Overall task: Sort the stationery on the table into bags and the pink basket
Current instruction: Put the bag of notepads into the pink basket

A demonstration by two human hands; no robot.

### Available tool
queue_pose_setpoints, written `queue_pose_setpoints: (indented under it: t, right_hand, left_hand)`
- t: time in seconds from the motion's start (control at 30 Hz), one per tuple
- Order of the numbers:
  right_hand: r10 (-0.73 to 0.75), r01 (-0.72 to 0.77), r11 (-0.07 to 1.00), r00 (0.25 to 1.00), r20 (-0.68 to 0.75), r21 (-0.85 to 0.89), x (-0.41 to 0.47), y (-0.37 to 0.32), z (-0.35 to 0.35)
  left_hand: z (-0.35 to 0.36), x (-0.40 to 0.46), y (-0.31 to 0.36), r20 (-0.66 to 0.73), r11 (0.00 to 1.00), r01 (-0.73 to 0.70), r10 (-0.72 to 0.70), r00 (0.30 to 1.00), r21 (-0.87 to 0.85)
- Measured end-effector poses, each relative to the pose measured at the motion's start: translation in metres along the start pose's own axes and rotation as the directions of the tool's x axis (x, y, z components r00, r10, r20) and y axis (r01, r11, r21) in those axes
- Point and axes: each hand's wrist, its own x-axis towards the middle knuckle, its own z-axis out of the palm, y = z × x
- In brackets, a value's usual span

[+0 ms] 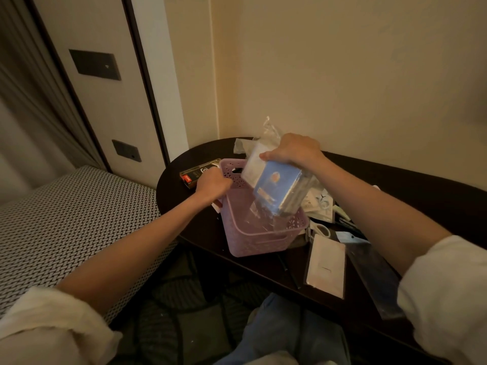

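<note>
Right hand (295,151) holds a blue packet (276,188), writing unreadable.

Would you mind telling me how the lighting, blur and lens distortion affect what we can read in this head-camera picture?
Head view: dim, warm light leaves the dark table almost featureless; the bagged blue packet in the right hand is smeared by motion blur; the pink basket and left hand read fairly clearly; wide-angle distortion bows the wall panels and stretches both sleeves at the corners.

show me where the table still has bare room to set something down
Bare dark table lies left of the pink basket, below the black box. Right of the basket it is crowded: scissors, white packet, loose wrappers.
</note>
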Motion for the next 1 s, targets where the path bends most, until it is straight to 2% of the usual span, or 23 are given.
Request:
queue_pose_setpoints:
  t: [0.07,0.2,0.37,0.57,0.73,0.83,1.0]
  right_hand:
    - [-0.009,0.005,0.998,0.998,-0.062,-0.059,-0.004,-0.004,0.005]
    - [-0.131,0.076,0.967,0.966,-0.221,-0.242,-0.022,-0.009,0.025]
    - [-0.090,0.040,0.971,0.975,-0.205,-0.237,-0.031,-0.003,0.054]
    - [-0.109,0.066,0.972,0.976,-0.188,-0.224,-0.036,-0.007,0.068]
    - [-0.057,-0.040,0.909,0.974,-0.219,-0.415,-0.030,-0.011,0.081]
    - [-0.007,-0.062,0.933,0.982,-0.187,-0.356,-0.027,-0.005,0.083]
    - [0.078,-0.075,0.993,0.996,0.034,-0.087,-0.020,0.006,0.082]
  left_hand:
    - [-0.001,0.001,-0.001,0.000,1.000,0.000,0.000,1.000,0.003]
    - [0.000,0.003,0.000,0.001,1.000,-0.001,0.001,1.000,-0.003]
    - [0.000,0.000,-0.004,0.031,0.997,0.022,-0.019,0.999,-0.074]
    - [0.005,-0.007,-0.012,0.027,0.990,0.048,-0.045,0.999,-0.130]
    - [0.006,-0.008,-0.015,-0.004,0.994,0.040,-0.040,0.999,-0.102]
    - [0.005,-0.008,-0.012,-0.019,0.997,0.012,-0.013,1.000,-0.071]
    - [0.003,-0.011,-0.006,0.009,0.994,-0.016,0.017,1.000,-0.112]
